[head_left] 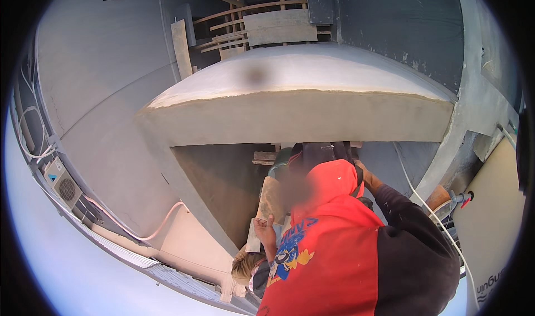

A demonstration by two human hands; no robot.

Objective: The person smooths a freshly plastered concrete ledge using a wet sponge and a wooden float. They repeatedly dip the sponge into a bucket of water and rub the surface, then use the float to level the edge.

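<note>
My left hand (265,233) shows at the left side of my red and dark hooded top (340,249). Its fingers and thumb are bent at the near end of a tan flat board (271,200), and the palm side is partly hidden. My right arm, in a dark sleeve, reaches up to hip height. There my right hand (368,178) is beside black cloth (320,153); its fingers are mostly hidden. A paler strip of board (253,242) lies below the tan board. Dark smudges blur parts of the picture.
A thick concrete beam (301,118) crosses ahead, with bamboo scaffolding (267,26) beyond. At the left are a wall and an air-conditioner unit (66,186). A beige tank (490,227), a red-handled valve (466,199) and a white hose (429,204) are at the right.
</note>
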